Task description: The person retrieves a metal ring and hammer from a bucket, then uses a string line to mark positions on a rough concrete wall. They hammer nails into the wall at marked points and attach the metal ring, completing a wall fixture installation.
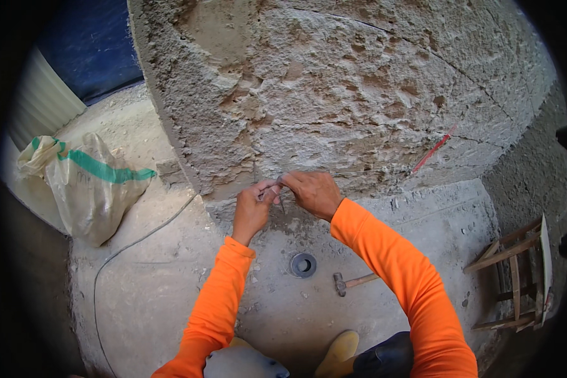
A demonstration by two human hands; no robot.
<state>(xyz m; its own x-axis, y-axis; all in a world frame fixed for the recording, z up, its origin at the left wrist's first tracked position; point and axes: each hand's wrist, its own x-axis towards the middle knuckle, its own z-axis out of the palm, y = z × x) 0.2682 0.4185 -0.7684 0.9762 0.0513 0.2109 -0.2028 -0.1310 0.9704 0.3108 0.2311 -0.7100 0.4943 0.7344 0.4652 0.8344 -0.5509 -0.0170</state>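
Observation:
Both hands meet low against the rough, chipped wall [334, 94]. My left hand [251, 211] is closed, its thumb and fingertips pinching something thin that I cannot make out clearly. Right beside it, my right hand [313, 194] bends over from above with its fingers pinched at the same spot. A thin, dark, nail-like piece [282, 206] points down between the hands. From near my right hand a fine pale string [365, 172] runs rightward along the wall. The fingers partly hide what they grip.
A sledgehammer [341, 285] and a round grey ring [303, 265] lie on the dusty floor. At left stand a white sack [101, 189] with a green band and a grey cable [146, 235]. A wooden stool [516, 277] lies at right. A red strip [433, 150] slants across the wall.

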